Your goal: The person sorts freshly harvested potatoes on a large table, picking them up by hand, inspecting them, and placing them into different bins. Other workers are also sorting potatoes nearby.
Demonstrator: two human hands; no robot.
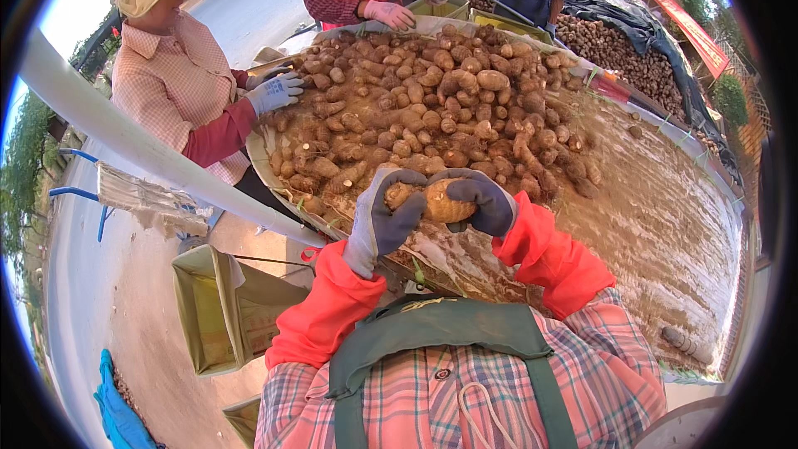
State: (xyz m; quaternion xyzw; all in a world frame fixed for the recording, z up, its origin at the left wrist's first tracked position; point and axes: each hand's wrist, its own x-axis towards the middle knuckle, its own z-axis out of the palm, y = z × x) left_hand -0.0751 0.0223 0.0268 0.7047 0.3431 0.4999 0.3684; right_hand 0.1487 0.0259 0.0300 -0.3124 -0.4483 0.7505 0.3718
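Both of my hands wear grey work gloves and are close together over the near edge of a sorting table [648,212]. My left hand [389,215] is closed around a small brown taro corm [399,194]. In my right hand [477,199] is a larger, ringed taro corm [444,202], its end touching or nearly touching the fingers of my left hand. Just beyond my hands a wide heap of taro corms [430,106] covers the far part of the table.
Co-workers stand at the table's left and far sides, one with gloved hands [274,92] at the heap. A pale pole [168,143] slants across the left. An open fabric-lined bin [209,312] stands at lower left. More taro lies piled [617,59] beyond the table.
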